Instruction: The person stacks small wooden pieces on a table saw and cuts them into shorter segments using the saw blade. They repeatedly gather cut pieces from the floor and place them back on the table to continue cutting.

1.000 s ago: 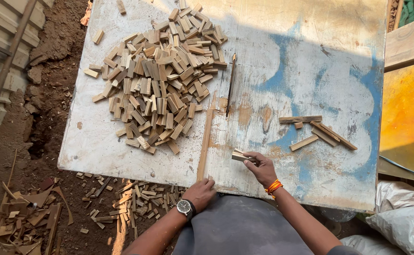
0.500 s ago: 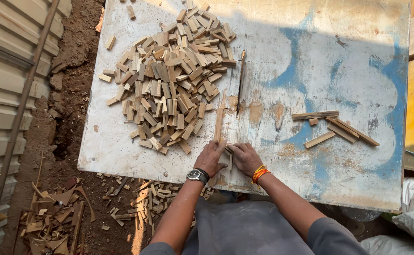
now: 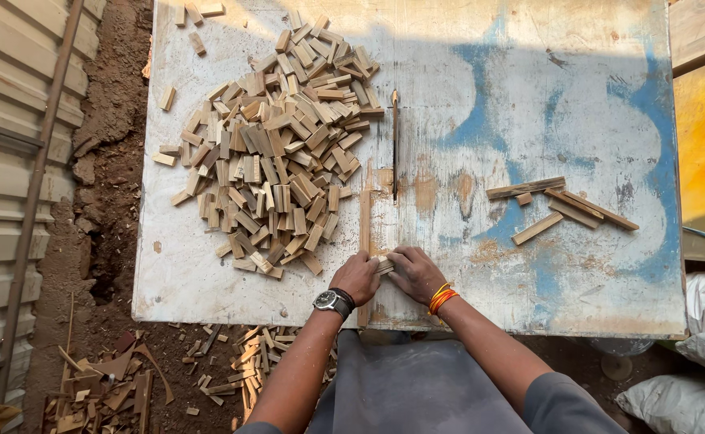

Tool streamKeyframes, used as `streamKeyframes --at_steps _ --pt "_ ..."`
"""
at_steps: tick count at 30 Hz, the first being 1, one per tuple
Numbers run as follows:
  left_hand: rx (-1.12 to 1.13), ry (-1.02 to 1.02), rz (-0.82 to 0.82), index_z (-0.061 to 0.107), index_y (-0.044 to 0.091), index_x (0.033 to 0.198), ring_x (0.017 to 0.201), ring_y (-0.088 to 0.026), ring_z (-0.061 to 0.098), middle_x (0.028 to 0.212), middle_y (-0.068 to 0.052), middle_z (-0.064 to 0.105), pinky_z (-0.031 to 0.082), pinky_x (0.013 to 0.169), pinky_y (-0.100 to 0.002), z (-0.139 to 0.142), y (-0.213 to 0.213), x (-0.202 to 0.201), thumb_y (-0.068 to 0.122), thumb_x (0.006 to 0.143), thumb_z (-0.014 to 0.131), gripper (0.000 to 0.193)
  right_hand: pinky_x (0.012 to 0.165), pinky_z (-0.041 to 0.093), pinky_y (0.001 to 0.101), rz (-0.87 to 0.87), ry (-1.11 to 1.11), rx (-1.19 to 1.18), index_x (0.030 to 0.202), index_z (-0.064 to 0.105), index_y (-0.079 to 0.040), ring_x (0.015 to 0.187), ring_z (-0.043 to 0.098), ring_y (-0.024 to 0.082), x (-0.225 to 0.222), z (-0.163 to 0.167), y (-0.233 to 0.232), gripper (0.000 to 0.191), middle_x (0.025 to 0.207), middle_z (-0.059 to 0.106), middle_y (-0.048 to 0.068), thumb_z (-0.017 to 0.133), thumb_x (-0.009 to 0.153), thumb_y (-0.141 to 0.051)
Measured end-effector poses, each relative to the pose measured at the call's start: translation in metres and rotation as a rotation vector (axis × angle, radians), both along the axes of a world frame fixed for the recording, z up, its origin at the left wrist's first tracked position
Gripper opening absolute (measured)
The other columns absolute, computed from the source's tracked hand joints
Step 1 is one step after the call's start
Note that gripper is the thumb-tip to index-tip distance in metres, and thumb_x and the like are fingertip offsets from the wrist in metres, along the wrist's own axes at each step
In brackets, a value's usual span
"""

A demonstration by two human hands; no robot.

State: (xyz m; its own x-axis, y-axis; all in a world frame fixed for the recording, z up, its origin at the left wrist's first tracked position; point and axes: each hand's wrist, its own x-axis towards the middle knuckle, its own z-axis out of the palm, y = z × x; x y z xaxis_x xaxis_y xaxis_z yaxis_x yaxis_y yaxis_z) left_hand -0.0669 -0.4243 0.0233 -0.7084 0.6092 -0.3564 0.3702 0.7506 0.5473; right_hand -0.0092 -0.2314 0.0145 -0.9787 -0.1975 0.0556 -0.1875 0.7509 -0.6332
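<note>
Both hands are pressing together on a small bundle of wood sticks (image 3: 384, 264) at the near edge of the table (image 3: 529, 96), just below the saw slot (image 3: 394, 145), which serves as the landmark here. The left hand (image 3: 356, 276), wearing a dark wristwatch (image 3: 332, 301), is gripping the bundle's left end, and the right hand (image 3: 415, 273), wearing orange bangles (image 3: 441, 298), is gripping its right end; the fingers are covering most of the bundle, so only a pale sliver is showing between them and the number of sticks cannot be told. The slot itself is showing as a thin dark line, and whether a blade is standing in it is hard to make out. A thin upright strip (image 3: 364, 241) is running from below the slot toward the hands, its lower end hidden by the left hand. Left of the slot a big loose pile of short blocks (image 3: 276, 153) is lying, tan and brown, rough-cut and rectangular. Right of the slot a few longer slats (image 3: 561, 205) are lying crossed. The tabletop is looking like a flat sheet with worn whitish paint, blue smears and rusty patches. Below the slot, past the table's edge, splintery offcuts (image 3: 103, 386) are littering the dirt ground. The forearms are cut off by the bottom of the view, and grey cloth (image 3: 417, 386) is covering the person's lap.
</note>
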Motion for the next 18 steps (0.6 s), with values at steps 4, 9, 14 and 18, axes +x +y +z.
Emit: streamKeyframes --at_steps 4,9,14,18 --pt "0.035 0.068 -0.017 0.059 0.005 0.111 0.1 -0.038 0.061 0.108 -0.017 0.054 0.054 0.081 -0.049 0.012 0.0 0.005 0.022 0.072 0.074 0.045 0.098 0.053 0.0414 0.025 0.04 -0.032 0.128 0.061 -0.005 0.115 0.061 0.034 -0.006 -0.002 -0.004 0.05 0.124 0.062 0.015 0.078 0.083 -0.016" --pt "-0.005 0.153 0.029 0.063 0.008 0.115 0.1 -0.034 0.065 0.108 -0.016 0.056 0.058 0.081 -0.048 0.006 0.01 -0.001 0.008 0.091 0.059 0.025 0.097 0.055 0.0402 -0.09 -0.154 -0.076 0.15 0.044 -0.01 0.112 0.065 0.032 -0.001 0.0 -0.004 0.069 0.122 0.065 0.016 0.073 0.088 -0.016" --pt "0.057 0.255 -0.047 0.064 0.006 0.11 0.1 -0.034 0.065 0.108 -0.017 0.055 0.058 0.084 -0.048 0.008 0.022 -0.044 0.004 0.092 0.055 0.02 0.096 0.053 0.0404 -0.129 -0.094 -0.243 0.158 0.019 -0.002 0.117 0.061 0.034 0.007 0.005 -0.001 0.089 0.138 0.06 0.02 0.07 0.086 -0.011" --pt "0.028 0.257 -0.014 0.065 0.005 0.101 0.103 -0.034 0.065 0.111 -0.015 0.055 0.057 0.087 -0.049 0.022 0.042 -0.089 0.004 0.092 0.057 0.012 0.097 0.053 0.0404 -0.264 -0.122 -0.222 0.155 0.03 -0.003 0.115 0.065 0.031 0.033 0.008 0.012 0.081 0.132 0.063 0.017 0.073 0.087 -0.014"
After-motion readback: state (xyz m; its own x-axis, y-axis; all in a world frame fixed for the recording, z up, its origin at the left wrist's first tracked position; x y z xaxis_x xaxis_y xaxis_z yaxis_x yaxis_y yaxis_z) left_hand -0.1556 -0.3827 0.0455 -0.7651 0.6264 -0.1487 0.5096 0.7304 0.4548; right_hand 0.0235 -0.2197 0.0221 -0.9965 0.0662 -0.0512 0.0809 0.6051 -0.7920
